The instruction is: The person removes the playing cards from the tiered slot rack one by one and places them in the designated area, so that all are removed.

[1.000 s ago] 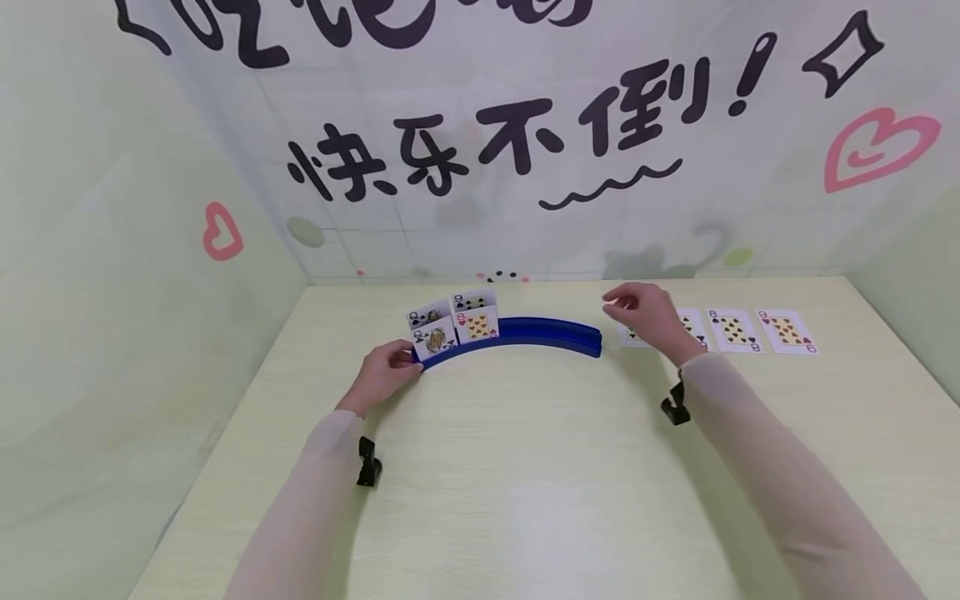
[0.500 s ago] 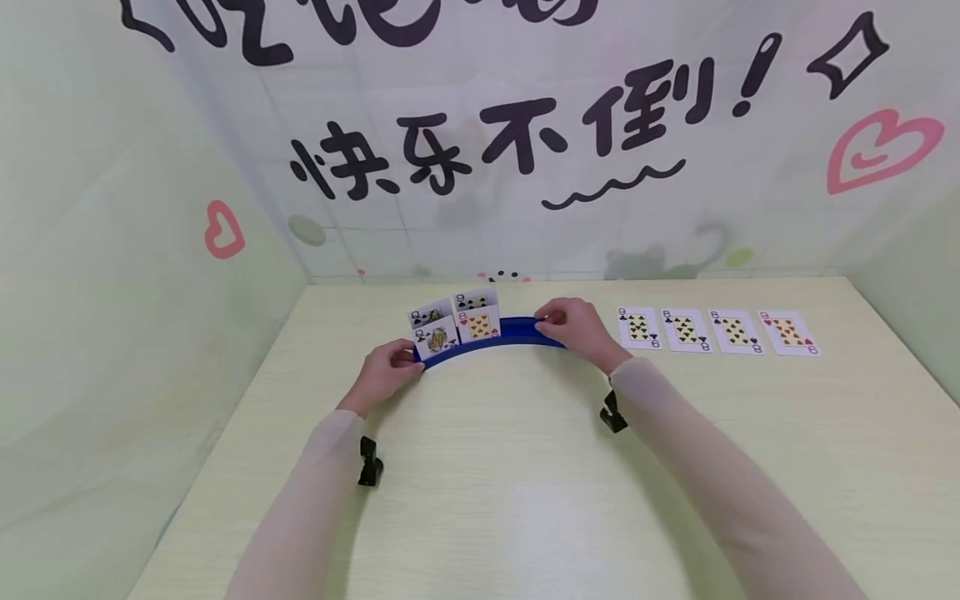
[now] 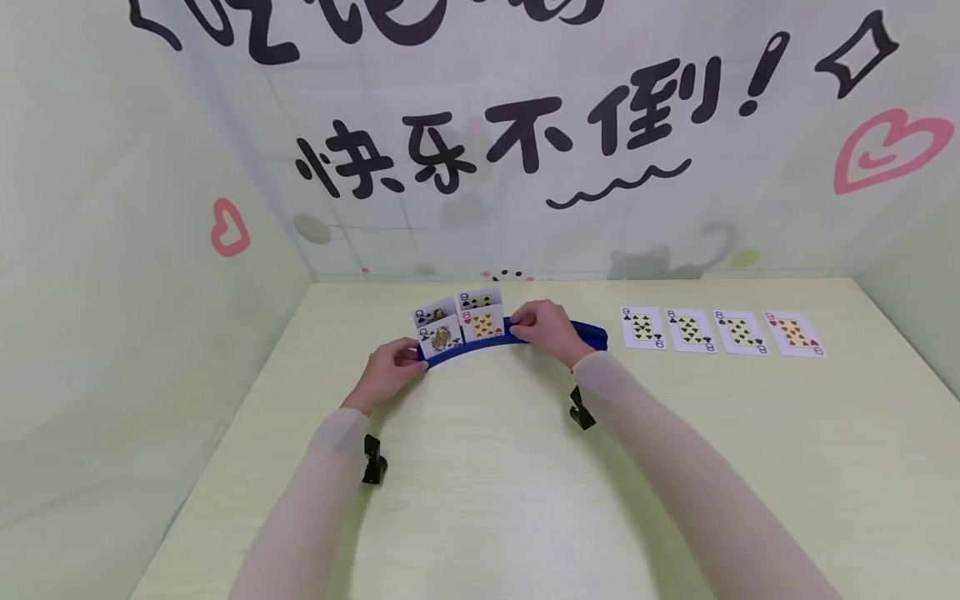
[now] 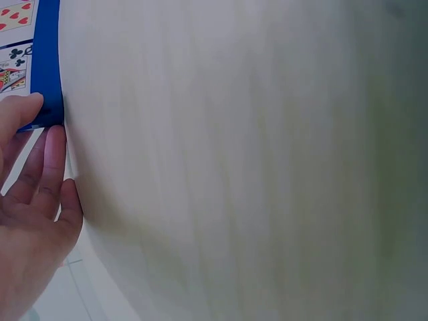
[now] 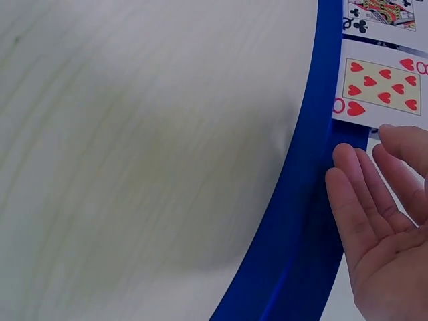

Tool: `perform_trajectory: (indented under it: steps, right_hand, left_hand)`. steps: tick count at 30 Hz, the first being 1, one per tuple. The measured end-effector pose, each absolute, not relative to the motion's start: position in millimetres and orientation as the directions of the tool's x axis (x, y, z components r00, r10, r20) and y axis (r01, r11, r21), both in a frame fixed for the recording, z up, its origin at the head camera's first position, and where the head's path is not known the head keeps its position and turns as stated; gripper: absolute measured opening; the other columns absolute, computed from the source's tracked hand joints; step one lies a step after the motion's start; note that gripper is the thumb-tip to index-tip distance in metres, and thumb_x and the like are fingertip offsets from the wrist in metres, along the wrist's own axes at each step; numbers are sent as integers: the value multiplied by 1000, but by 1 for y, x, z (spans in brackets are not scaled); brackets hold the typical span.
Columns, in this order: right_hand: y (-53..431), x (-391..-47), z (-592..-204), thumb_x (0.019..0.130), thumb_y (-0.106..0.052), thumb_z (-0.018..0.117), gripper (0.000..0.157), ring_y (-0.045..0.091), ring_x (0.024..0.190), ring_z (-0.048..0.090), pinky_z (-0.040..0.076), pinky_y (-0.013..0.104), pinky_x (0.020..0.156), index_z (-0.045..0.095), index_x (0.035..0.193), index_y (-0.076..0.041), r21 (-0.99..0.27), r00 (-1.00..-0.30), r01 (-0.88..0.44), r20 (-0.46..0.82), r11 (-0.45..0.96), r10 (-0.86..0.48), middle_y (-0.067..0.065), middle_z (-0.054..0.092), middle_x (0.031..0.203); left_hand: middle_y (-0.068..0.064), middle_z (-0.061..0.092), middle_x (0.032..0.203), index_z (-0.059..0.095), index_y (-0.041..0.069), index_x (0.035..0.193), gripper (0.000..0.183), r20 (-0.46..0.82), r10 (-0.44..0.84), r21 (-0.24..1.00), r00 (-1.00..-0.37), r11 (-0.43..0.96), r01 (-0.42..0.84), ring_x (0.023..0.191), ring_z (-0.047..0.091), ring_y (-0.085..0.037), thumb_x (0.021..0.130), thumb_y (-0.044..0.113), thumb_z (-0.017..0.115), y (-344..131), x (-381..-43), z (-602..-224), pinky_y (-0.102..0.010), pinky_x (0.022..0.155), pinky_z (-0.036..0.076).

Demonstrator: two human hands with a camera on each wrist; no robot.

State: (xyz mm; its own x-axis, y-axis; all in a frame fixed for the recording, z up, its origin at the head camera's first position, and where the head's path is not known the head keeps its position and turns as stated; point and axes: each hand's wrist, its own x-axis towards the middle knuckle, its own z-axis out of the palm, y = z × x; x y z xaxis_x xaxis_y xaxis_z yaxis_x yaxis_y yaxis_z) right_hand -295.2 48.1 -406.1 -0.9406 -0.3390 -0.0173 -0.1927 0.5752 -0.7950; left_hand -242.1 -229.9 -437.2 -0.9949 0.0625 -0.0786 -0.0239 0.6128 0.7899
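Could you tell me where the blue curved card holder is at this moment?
In the head view, the blue curved card holder lies on the table at centre, left of the row of four cards, between the left hand and right hand.

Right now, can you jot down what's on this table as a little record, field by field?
Left hand: holds the left end of the blue curved card holder
Right hand: fingers straight, resting on the holder beside the standing cards
Cards in holder: four, upright, at the left end, two rows
Cards on table: four, face up, in a row to the right, apart from the holder
Table: pale wood
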Motion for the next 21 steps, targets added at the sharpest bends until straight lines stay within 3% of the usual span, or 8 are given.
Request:
perform_trajectory:
  steps: [21]
  right_hand:
    - [28,-300,-422,86,-13,65,17,15,67,56,48,23,60,67,97,-1,-795,-950,-77,-124,602,-286,8,64,84]
  left_hand:
    - [-17,59,107,55,0,119,36,-80,58,791,-995,611,-28,95,57,-27,85,8,64,-231,-244,-441,-36,85,47]
